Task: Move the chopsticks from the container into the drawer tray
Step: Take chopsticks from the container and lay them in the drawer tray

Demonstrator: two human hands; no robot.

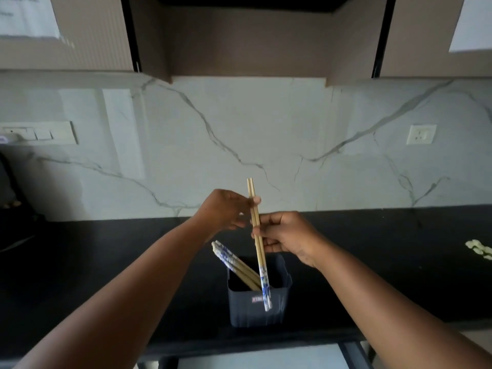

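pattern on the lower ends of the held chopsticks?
Blue and white pattern on the lower ends of the held chopsticks; the rest is plain tan. Head view only.

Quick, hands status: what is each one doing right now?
Left hand: fingers pinch the upper part of the pair of chopsticks.
Right hand: fingers curled round the same pair, lower down, above the container.

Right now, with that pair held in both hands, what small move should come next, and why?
Probably carry the pair down toward the drawer at the bottom edge. Both the left hand and right hand pinch it, and it is already clear of the container, where more chopsticks wait.
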